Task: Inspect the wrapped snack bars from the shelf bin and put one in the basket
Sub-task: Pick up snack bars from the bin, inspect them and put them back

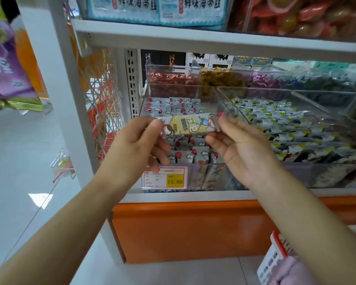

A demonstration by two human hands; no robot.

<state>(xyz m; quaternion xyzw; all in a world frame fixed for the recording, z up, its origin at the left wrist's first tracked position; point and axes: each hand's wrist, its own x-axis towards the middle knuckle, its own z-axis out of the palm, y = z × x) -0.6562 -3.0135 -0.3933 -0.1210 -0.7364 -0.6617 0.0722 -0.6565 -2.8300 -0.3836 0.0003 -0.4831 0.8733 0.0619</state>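
Observation:
A wrapped snack bar [190, 124] with a cartoon print is held level in front of the clear shelf bin [203, 177]. My left hand [140, 145] pinches its left end between thumb and fingers. My right hand [240, 145] pinches its right end. The bin behind holds several more bars of the same kind [185, 153], with a yellow price tag [165, 178] reading 15.80 on its front. A white and red basket [275, 260] shows at the lower right edge, hanging by my right forearm and partly cut off.
A second clear bin [296, 128] of dark-and-yellow wrapped snacks sits to the right. Smaller bins of candies [173, 79] stand behind. The white shelf board [193, 38] runs close above. An orange base panel [183, 233] lies below. Hanging bags [6, 79] are at left.

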